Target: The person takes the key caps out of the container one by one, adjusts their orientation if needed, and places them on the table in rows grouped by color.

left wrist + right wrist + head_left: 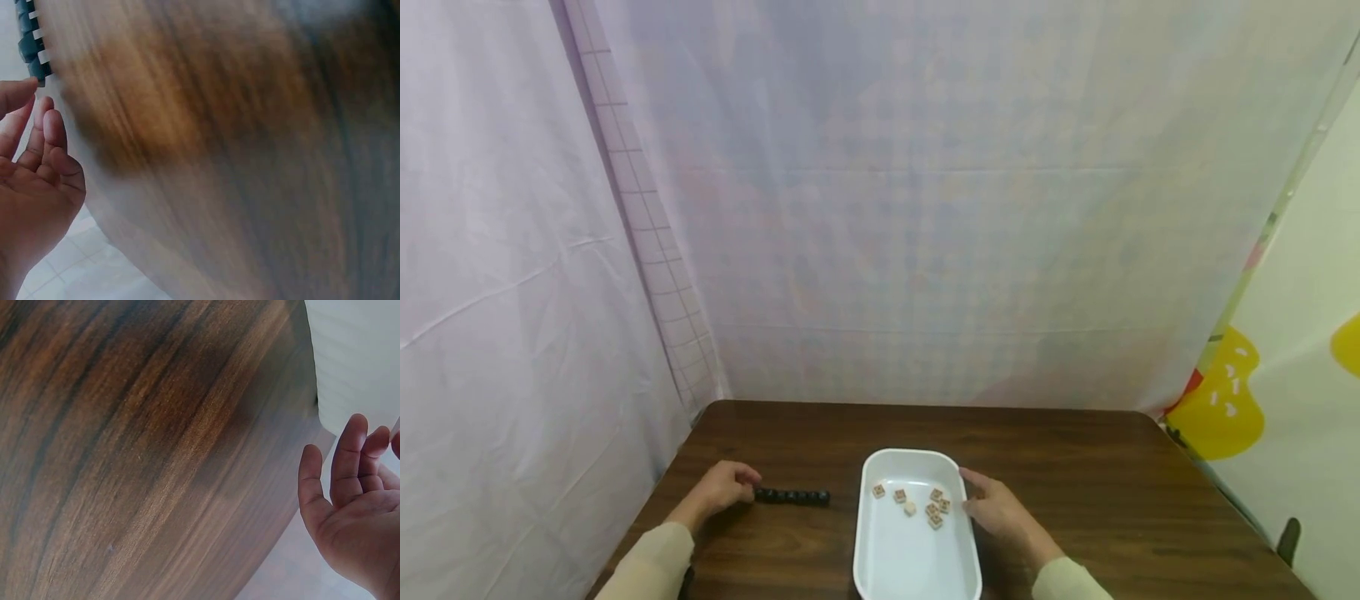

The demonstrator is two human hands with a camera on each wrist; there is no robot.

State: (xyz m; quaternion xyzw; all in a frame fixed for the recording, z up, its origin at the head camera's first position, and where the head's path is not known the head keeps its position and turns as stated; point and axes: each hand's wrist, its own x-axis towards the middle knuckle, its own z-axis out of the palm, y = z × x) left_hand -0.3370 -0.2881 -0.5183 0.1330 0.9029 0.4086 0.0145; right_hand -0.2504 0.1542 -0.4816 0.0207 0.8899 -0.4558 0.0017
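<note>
A straight row of small black blocks lies on the brown table, left of a white tray. My left hand is at the row's left end, and in the left wrist view a fingertip meets the end block while the other fingers curve loosely. Inside the tray are several small pale wooden cubes with dark marks, most toward its far half. My right hand rests against the tray's right side, fingertips at the rim; its lower fingers are loosely bent in the right wrist view.
The dark wood-grain table reaches back to a pale hanging curtain. Another white curtain hangs along the left side. At the right is a white cloth with yellow shapes.
</note>
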